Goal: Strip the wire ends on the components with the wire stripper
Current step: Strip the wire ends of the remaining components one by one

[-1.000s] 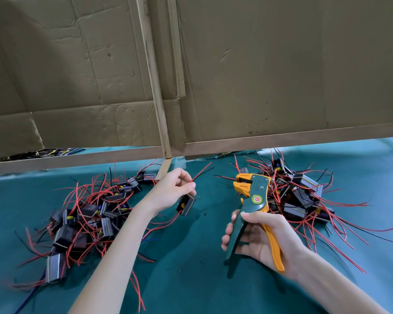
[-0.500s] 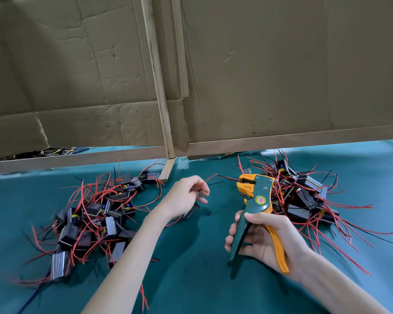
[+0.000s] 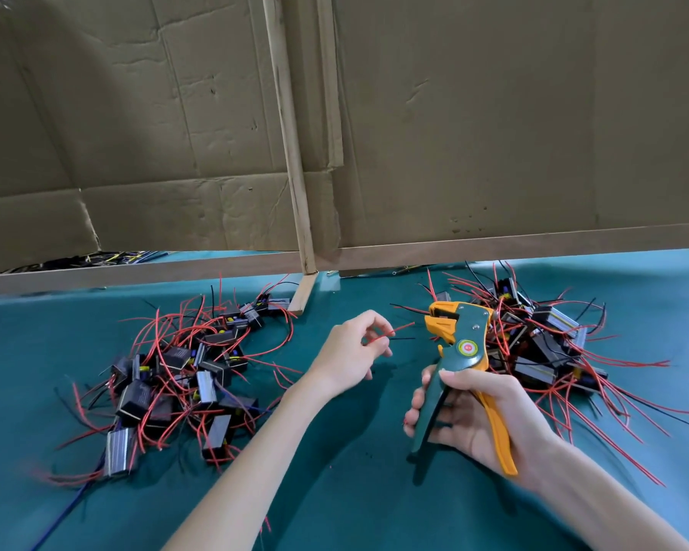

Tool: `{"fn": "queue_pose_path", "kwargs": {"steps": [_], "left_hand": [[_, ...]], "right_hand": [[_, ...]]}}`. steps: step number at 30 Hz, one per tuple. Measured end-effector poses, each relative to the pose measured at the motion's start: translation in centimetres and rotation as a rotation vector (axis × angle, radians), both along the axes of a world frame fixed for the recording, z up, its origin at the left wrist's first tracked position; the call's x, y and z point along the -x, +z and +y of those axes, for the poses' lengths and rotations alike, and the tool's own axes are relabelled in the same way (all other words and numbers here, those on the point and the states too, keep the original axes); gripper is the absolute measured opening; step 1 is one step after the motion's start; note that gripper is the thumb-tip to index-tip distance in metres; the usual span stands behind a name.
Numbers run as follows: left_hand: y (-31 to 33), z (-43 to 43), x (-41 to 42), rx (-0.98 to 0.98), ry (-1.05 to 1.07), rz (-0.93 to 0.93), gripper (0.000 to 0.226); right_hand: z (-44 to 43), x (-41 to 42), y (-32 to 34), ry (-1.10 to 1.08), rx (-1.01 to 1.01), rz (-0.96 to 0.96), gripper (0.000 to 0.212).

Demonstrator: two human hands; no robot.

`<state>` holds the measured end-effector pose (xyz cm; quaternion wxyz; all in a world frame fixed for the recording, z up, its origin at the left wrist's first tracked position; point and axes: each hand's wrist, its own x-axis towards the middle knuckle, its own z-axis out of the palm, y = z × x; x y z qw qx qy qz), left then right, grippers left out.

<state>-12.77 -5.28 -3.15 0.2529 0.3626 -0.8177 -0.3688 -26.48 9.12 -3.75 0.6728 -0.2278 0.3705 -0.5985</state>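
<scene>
My right hand (image 3: 480,417) grips the green and orange handles of the wire stripper (image 3: 460,351), held upright with its orange jaws pointing left. My left hand (image 3: 347,353) pinches a red wire (image 3: 400,329) and a thin black wire whose ends point right, a short way from the jaws. The component those wires belong to is hidden under my left hand. One pile of black components with red wires (image 3: 184,375) lies at the left. A second pile of components (image 3: 545,344) lies behind the stripper at the right.
The work goes on over a teal table cover (image 3: 355,491). A cardboard wall on a wooden frame (image 3: 295,161) stands close behind both piles. More dark cables (image 3: 96,258) show through the gap under the frame at the far left.
My left hand carried a component from the left pile toward the stripper and now pinches its wire ends out to the right. The stripper has stayed in my right hand.
</scene>
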Motion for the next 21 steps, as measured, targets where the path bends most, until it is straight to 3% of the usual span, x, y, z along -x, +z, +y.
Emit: {"fn": "queue_pose_path", "kwargs": {"steps": [13, 21], "left_hand": [[3.9, 0.5, -0.9, -0.237, -0.022, 0.353, 0.012], [5.6, 2.0, -0.9, -0.243, -0.063, 0.384, 0.013]], "right_hand": [[0.1, 0.6, -0.1, 0.145, 0.139, 0.104, 0.029], [-0.1, 0.7, -0.5, 0.235, 0.248, 0.175, 0.031]]}}
